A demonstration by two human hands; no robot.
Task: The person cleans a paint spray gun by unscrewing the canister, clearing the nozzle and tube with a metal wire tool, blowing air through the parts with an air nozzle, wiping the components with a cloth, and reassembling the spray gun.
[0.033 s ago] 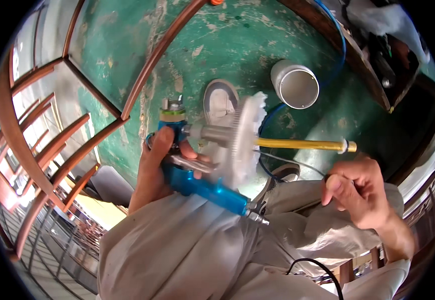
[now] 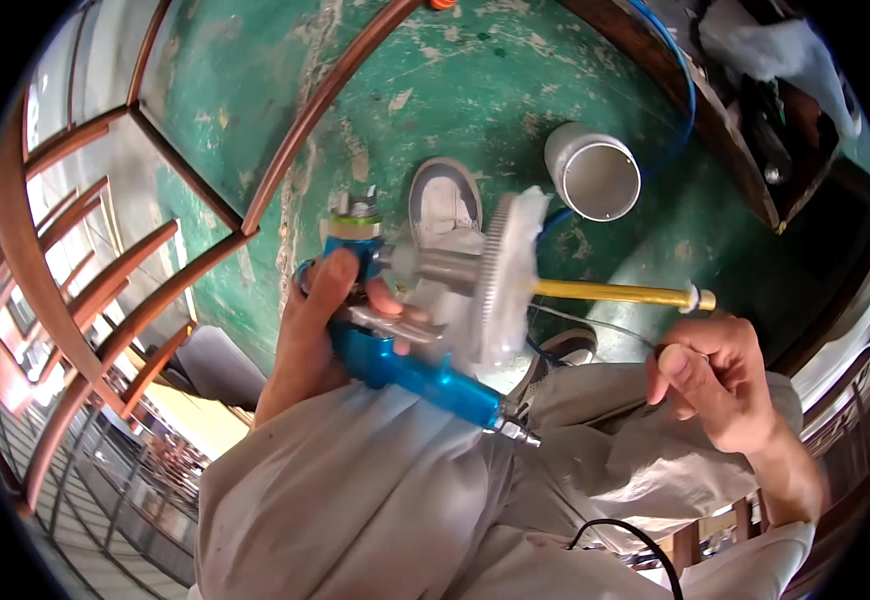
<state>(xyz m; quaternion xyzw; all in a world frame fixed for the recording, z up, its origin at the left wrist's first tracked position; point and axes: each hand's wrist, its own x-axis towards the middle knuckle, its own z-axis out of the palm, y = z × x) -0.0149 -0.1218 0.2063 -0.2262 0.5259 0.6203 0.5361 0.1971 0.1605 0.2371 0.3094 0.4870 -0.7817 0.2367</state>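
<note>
My left hand [image 2: 320,320] is wrapped round a blue spray gun [image 2: 415,385] above my lap, its thumb on the upper body. From the gun's side comes a metal stem with a white, ridged round lid [image 2: 500,285], smeared with whitish stuff. A thin brass-yellow tube [image 2: 615,292] juts from the lid to the right, ending in a pale ring and collar. To the right, my right hand [image 2: 710,385] is closed in a pinch on a thin grey wire [image 2: 600,325] that runs back toward the lid. Where the wire's far end goes is hidden.
An open silver metal cup [image 2: 595,175] lies on the worn green floor [image 2: 405,100]. A blue hose [image 2: 688,90] curves past it. At the upper right is a wooden box [image 2: 755,170] with items in it. Brown wooden frames [image 2: 170,255] stand on the left.
The spray gun, lid and tube have shifted slightly to the right. My right hand keeps its pinch on the wire.
</note>
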